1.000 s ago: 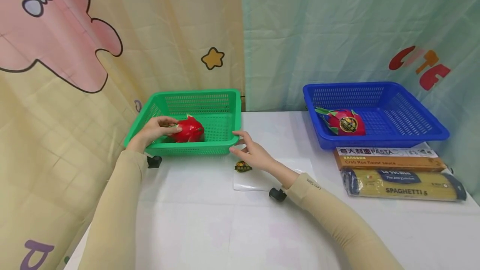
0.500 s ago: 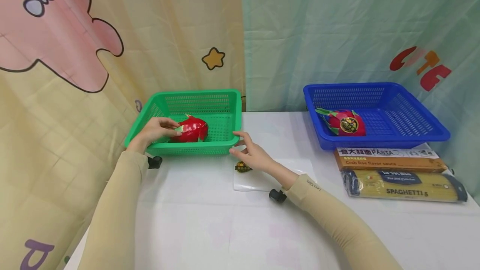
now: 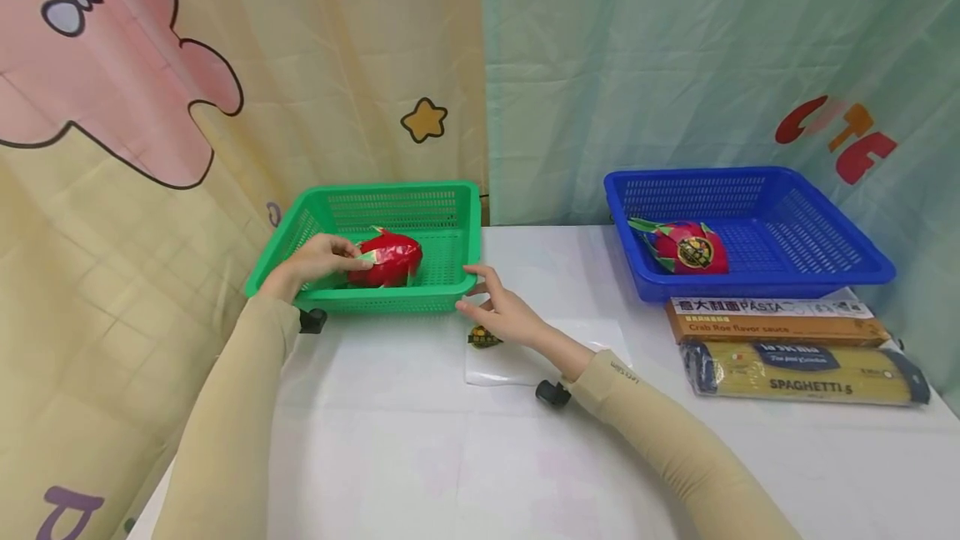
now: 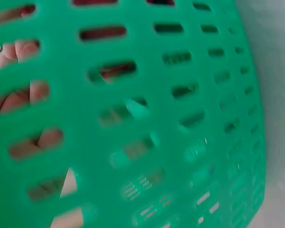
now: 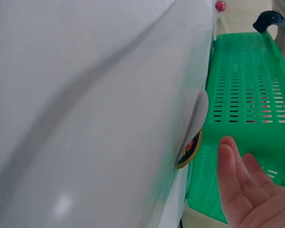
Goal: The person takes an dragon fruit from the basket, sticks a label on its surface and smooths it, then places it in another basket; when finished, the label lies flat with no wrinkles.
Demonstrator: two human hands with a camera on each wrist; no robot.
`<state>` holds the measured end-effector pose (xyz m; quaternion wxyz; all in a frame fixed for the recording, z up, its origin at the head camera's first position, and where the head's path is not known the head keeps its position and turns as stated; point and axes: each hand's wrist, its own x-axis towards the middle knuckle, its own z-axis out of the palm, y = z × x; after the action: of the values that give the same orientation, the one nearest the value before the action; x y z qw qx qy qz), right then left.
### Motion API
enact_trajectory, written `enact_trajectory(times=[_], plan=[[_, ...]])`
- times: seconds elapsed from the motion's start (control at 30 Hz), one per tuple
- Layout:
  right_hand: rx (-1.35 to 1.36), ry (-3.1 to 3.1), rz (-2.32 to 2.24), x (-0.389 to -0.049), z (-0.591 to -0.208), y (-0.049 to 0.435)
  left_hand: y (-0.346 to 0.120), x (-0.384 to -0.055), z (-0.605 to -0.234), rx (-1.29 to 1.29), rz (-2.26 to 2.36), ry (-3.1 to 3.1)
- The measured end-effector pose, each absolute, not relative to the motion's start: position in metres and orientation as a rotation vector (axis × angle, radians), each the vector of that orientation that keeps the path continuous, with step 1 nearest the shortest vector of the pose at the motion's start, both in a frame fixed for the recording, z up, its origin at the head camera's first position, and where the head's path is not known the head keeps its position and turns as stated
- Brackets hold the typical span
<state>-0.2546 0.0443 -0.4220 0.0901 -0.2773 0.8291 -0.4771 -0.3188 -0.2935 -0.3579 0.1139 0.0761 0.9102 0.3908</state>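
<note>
A red dragon fruit (image 3: 397,257) with green-tipped scales lies in the green slotted basket (image 3: 390,297) on the left. My left hand (image 3: 318,258) reaches over the basket's left side and grips the fruit's left end, thumb on a pale green scale. In the left wrist view the basket wall (image 4: 66,104) fills most of the picture, with fingers showing through the slots. At the basket's front right corner, my right hand (image 3: 506,311) touches the rim with the index finger and has the thumb lower at the front wall. Its fingers (image 5: 230,164) extend loosely along the outside.
A blue basket (image 3: 757,280) on the right holds another dragon fruit (image 3: 693,250) with a round label. In front of it lie a pasta box (image 3: 780,326) and a spaghetti pack (image 3: 810,372). A glossy white sheet (image 3: 510,369) with a dark label lies under my right forearm.
The dragon fruit in the green basket has turned and shifted to the right, with my left hand following slightly. My right hand keeps its place at the basket corner.
</note>
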Motion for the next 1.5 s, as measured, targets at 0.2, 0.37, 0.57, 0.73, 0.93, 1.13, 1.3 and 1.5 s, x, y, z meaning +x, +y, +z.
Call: enact_trajectory(times=[0.2, 0.37, 0.57, 0.73, 0.93, 1.13, 1.3, 1.5], plan=[[-0.810, 2.461, -1.428, -0.255, -0.423, 0.044, -0.284, -0.320, -0.350, 0.183, 1.266, 2.669], [-0.839, 2.454, -1.451, -0.256, -0.424, 0.047, -0.269, -0.315, -0.336, 0.196, 1.382, 2.730], [-0.809, 2.497, -1.674, -0.260, -0.413, 0.064, -0.232, -0.294, -0.306, 0.283, 1.500, 2.790], [-0.710, 2.525, -1.898, -0.248, -0.381, 0.089, -0.193, -0.261, -0.286, 0.481, 1.541, 2.767], [-0.863, 2.334, -1.888, -0.221, -0.351, 0.122, -0.153, -0.216, -0.290, 0.705, 1.532, 2.739], [-0.998, 2.234, -1.674, -0.188, -0.358, 0.145, -0.122, -0.176, -0.318, 0.980, 1.505, 2.684], [-1.023, 2.212, -1.660, -0.165, -0.381, 0.168, -0.107, -0.155, -0.349, 1.308, 1.414, 2.732], [-1.025, 2.176, -1.630, -0.149, -0.406, 0.186, -0.097, -0.139, -0.387, 1.547, 1.425, 2.735]])
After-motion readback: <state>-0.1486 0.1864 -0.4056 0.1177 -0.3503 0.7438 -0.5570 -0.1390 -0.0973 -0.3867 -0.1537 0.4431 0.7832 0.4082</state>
